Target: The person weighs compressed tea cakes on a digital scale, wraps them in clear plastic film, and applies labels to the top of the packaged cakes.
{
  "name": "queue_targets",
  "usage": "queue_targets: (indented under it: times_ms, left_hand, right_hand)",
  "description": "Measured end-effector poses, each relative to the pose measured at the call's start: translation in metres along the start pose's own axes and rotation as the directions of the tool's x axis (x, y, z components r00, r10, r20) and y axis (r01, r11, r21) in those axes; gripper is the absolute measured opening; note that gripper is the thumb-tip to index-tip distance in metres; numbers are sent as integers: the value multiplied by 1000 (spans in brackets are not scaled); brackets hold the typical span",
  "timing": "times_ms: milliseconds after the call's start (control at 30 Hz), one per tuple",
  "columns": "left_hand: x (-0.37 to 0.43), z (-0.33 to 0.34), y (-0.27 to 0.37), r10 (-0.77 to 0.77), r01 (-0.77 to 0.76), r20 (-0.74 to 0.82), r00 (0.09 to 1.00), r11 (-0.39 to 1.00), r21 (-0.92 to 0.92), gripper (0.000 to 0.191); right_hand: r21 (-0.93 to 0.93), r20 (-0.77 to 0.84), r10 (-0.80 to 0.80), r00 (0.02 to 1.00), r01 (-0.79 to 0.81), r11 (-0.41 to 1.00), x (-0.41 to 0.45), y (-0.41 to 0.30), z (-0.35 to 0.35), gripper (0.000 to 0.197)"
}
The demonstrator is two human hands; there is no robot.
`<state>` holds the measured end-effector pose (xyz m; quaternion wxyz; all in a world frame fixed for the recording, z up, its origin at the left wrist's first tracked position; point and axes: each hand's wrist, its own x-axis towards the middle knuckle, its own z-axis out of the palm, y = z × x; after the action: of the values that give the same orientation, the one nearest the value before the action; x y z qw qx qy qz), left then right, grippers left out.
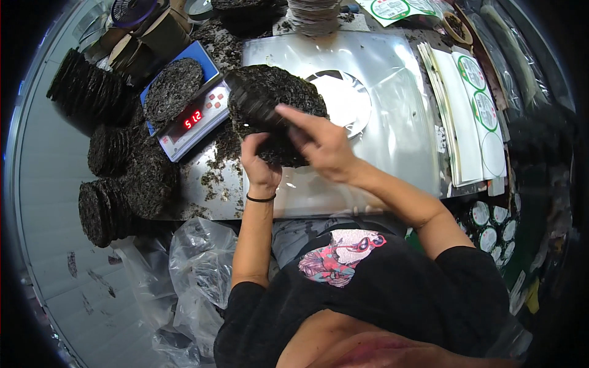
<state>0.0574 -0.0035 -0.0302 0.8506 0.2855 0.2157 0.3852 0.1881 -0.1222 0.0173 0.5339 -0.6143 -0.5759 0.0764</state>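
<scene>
My left hand (261, 165) grips the near edge of a dark round of dried seaweed (257, 94), which is tilted up above the table. The round's middle is blurred, so single layers are hard to make out. My right hand (324, 140) lies against the near right side of the round, index finger stretched across its face. Its other fingers are partly hidden, and I cannot tell whether they pinch the seaweed. Left of the hands stands a digital scale (202, 122) with lit red digits, and another seaweed round (174, 89) rests on its blue platform.
Under the hands lie clear plastic bags (391, 161), with a white disc (343, 99) among them. Stacked seaweed rounds (87, 92) stand at the left. Printed labels (481, 115) lie at the right, a tall stack of pale discs (314, 16) at the back.
</scene>
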Motion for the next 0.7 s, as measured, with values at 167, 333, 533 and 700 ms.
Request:
queue_targets:
  times_ms: [167, 333, 533, 700]
  left_hand:
    - [-5, 2, 32, 320, -262, -250, 914, 935, 239, 19]
    - [-30, -21, 50, 504, -411, -322, 801, 855, 317, 30]
    - [-40, -58, 42, 450, -327, -386, 805, 880, 345, 34]
    - [-24, -63, 5, 402, -283, -386, 831, 901, 328, 31]
  right_hand:
    - [187, -568, 271, 778, -199, 962, 4, 7, -88, 39]
    - [-587, 141, 128, 982, -21, 809, -50, 76, -66, 60]
    - [-674, 113, 153, 982, -37, 738, 19, 66, -64, 78]
    - [-728, 471, 368, 802, 118, 675, 20, 125, -34, 76]
